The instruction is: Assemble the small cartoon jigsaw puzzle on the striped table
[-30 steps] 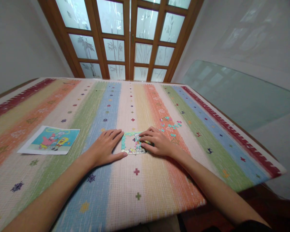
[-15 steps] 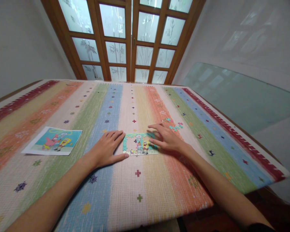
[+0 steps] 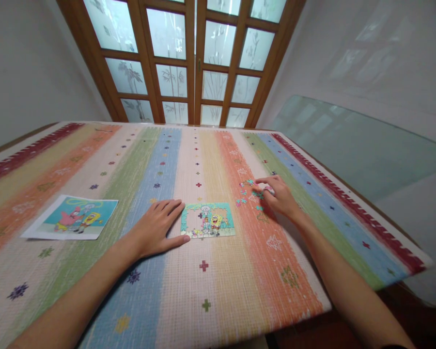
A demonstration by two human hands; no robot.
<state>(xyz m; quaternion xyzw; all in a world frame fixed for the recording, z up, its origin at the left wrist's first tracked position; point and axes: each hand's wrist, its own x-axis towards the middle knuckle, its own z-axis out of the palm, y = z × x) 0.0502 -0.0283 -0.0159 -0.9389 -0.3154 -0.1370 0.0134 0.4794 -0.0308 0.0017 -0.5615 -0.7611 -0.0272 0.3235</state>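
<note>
A small, partly assembled cartoon jigsaw puzzle (image 3: 208,220) lies on the striped tablecloth (image 3: 218,271). My left hand (image 3: 158,227) rests flat on the cloth, fingers spread, touching the puzzle's left edge. My right hand (image 3: 279,195) is off to the right of the puzzle, with its fingertips down among several loose turquoise puzzle pieces (image 3: 247,193). I cannot tell whether a piece is pinched between its fingers.
A printed reference picture (image 3: 71,223) of the same cartoon lies at the left. The table's near edge and right edge with a dark red border (image 3: 352,206) are close. Wooden glass-paned doors (image 3: 192,63) stand behind the table; a glass panel (image 3: 356,140) leans at the right.
My right hand lifted off the puzzle and moved right and away, to the loose pieces. The puzzle is now uncovered. My left hand stayed put.
</note>
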